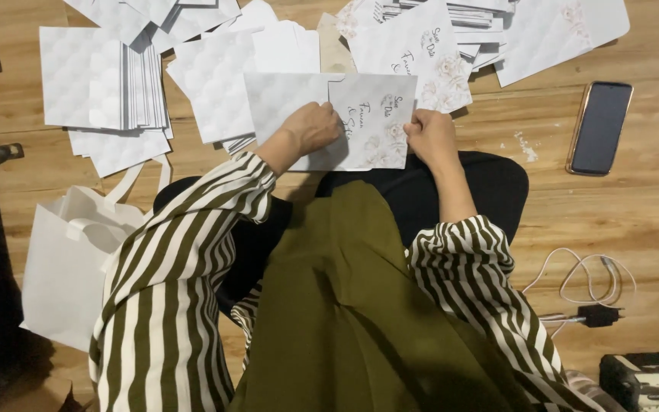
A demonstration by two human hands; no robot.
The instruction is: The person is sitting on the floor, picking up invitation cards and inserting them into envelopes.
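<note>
White floral card [371, 114] lies on the wooden floor [634, 206] just past your knees, half slipped into a quilted white envelope [284, 99]. Your left hand [310, 128] presses curled fingers onto its left part; your right hand [430, 131] pinches its right edge.

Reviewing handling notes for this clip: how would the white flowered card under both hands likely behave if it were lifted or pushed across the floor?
The flowered card lies flat and thin, so it is probably light and bends a little when lifted by one edge. The wooden floor looks smooth, so a push would likely slide it easily. The left hand and right hand press on it, perhaps steadying it.
</note>
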